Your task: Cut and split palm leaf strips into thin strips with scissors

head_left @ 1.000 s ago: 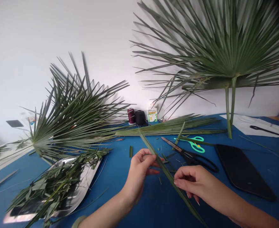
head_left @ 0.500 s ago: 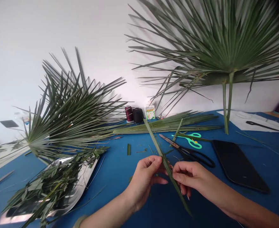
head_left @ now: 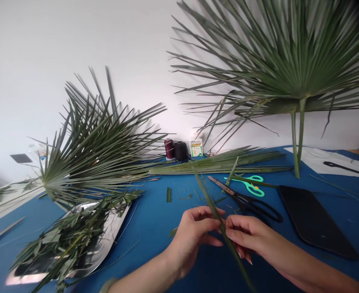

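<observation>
Over blue table (head_left: 155, 228), left hand (head_left: 194, 236), right hand (head_left: 246, 236) pinching palm strip (head_left: 211, 205)

Left hand (head_left: 194, 234) is wearing a thin gold ring on one finger, sitting near the knuckle at about 12 o'clock on the hand. Right hand (head_left: 249, 236) is showing no ring; fingernails are running long, with a light polish. Both forearms are showing bare. An olive-green cuff or band (head_left: 106, 286) is peeking in at the left forearm, 6 o'clock frame edge.
</observation>
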A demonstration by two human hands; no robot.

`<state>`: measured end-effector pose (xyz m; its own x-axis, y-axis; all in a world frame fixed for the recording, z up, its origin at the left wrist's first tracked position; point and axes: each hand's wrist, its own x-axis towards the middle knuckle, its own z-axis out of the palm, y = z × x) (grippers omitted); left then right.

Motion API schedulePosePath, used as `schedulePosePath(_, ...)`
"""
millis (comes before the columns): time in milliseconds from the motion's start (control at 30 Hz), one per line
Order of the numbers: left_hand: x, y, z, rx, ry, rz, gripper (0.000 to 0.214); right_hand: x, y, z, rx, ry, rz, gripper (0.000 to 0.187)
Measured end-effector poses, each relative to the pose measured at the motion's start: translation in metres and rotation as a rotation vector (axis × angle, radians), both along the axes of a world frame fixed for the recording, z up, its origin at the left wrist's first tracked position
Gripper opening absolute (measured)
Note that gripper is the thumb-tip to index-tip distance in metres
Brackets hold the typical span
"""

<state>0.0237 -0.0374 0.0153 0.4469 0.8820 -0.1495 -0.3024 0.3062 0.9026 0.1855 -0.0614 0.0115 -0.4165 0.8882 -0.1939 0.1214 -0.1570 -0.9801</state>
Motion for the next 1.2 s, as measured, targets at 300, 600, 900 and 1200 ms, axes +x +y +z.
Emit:
schedulePosePath(300,0.001,0.000,-0.003,-0.043,-0.050,-0.007,0.020,-0.003,-0.003,0.001,-0.079,0.061,0.008,0.023)
schedulePosePath(600,0.001,0.001,-0.007,-0.100,-0.080,-0.054,0.023,-0.005,-0.001,-0.004,-0.071,0.058,0.028,0.036)
schedulePosePath(900,0.004,0.002,-0.010,-0.066,-0.024,0.001,0.025,-0.004,0.001,-0.012,0.022,-0.007,0.004,0.042)
schedulePosePath(1200,0.003,0.001,-0.013,-0.081,-0.043,0.001,0.024,-0.005,-0.001,-0.004,-0.023,0.019,-0.018,0.034)
